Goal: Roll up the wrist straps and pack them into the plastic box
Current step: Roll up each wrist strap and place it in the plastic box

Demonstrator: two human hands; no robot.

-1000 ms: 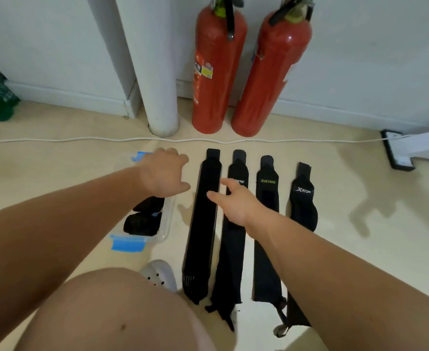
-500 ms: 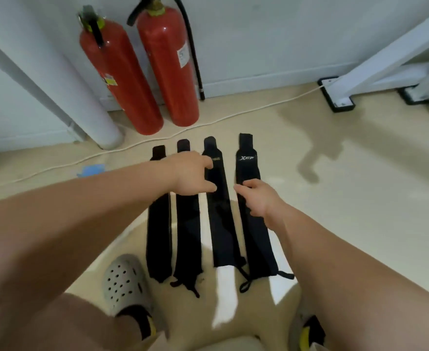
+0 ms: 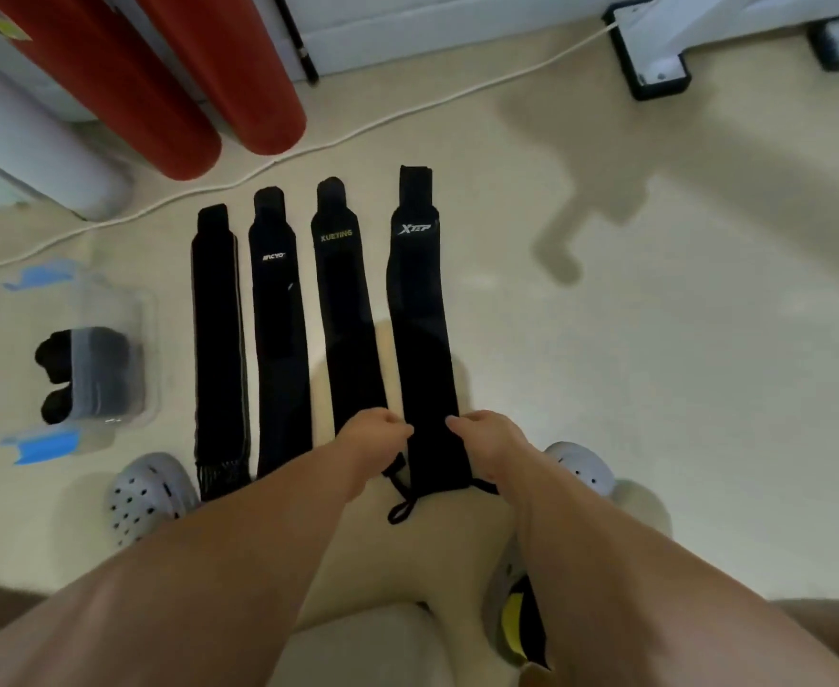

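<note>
Several black wrist straps lie flat side by side on the floor. The rightmost, marked XTEP [image 3: 420, 314], has its near end between my hands. My left hand [image 3: 375, 441] pinches its left edge and my right hand [image 3: 486, 438] pinches its right edge, just above the thin loop at the end. To its left lie the XUEYING strap [image 3: 345, 300], another logo strap [image 3: 278, 329] and a plain one [image 3: 219, 339]. The clear plastic box [image 3: 127, 309] with blue clips stands at the far left, open, with rolled black straps [image 3: 60, 359] inside.
Two red fire extinguishers [image 3: 239, 66] and a white pipe [image 3: 26, 141] stand behind the straps. A white cable [image 3: 407, 111] runs across the floor. A white frame foot [image 3: 655, 57] is at the back right. My grey clogs [image 3: 144, 493] flank the straps' near ends.
Both hands have pulled back from the middle of the straps to the near end of the XTEP strap and closed on its edges. The view has tilted down and right.
</note>
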